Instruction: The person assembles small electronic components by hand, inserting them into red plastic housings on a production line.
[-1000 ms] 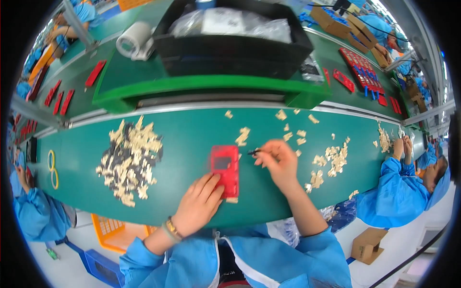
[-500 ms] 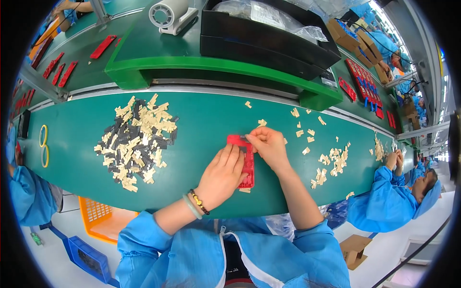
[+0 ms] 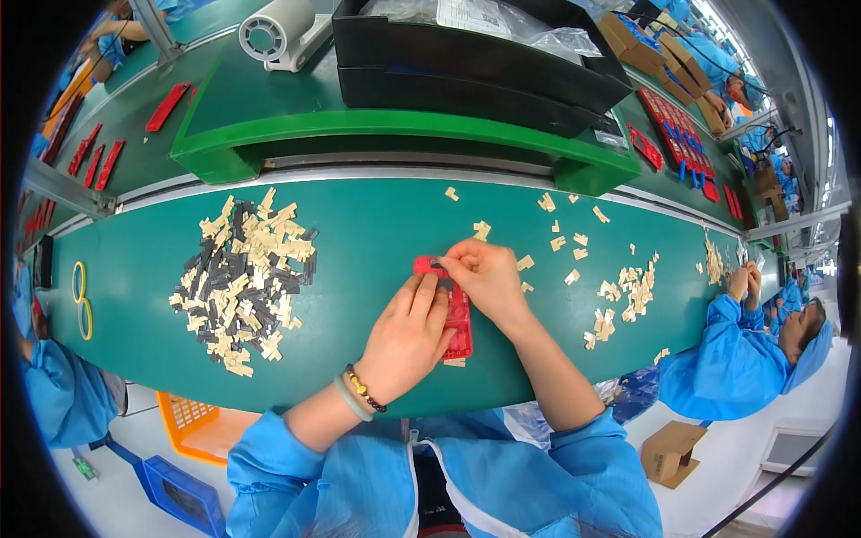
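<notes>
A red plastic housing lies lengthwise on the green work table in front of me, its lower part showing open ribs. My left hand rests across its left side, fingers closed together and holding it against the table. At the top end, my right hand pinches a small dark strip against the housing. The fingertips partly cover that strip, so its full shape is hidden. Under the housing's lower end a bit of a beige piece sticks out.
A heap of beige and black flat pieces lies to the left, near two yellow rings. Loose beige pieces scatter rightward. Beyond, a green shelf carries a black bin and a grey fan. A co-worker sits right.
The view has shifted slightly. Both hands stay at the housing; my right fingertips sit a little further left, at its top end, with the small dark strip.
</notes>
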`<state>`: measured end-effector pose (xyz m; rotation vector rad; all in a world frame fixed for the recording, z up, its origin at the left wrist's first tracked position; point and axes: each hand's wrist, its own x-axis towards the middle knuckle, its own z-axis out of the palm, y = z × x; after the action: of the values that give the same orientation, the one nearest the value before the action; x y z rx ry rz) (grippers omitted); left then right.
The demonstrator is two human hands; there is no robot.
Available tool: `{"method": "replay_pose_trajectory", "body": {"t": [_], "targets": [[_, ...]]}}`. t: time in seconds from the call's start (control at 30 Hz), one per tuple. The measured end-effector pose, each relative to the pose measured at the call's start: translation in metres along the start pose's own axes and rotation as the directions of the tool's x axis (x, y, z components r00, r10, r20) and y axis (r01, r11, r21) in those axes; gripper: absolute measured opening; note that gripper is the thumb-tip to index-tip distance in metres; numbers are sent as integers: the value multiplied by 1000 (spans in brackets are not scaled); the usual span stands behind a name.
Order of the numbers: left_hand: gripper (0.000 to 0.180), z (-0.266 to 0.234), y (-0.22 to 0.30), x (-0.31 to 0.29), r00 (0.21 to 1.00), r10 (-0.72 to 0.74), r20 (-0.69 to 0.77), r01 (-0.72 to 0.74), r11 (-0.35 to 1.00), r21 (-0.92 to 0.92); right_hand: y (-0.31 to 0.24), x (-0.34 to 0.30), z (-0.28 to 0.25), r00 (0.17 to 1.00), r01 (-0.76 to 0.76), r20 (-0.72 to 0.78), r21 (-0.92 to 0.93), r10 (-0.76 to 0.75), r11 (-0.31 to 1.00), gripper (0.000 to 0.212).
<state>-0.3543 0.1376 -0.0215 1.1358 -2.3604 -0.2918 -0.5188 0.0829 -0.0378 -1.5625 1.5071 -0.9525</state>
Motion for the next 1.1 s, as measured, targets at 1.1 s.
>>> {"method": "replay_pose_trajectory", "body": {"t": [1.1], "targets": [[48,-11,-4,25,997,49,52,-49,999,-5,1,-30,-22,832,502,72,-523,-551,689,17]]}}
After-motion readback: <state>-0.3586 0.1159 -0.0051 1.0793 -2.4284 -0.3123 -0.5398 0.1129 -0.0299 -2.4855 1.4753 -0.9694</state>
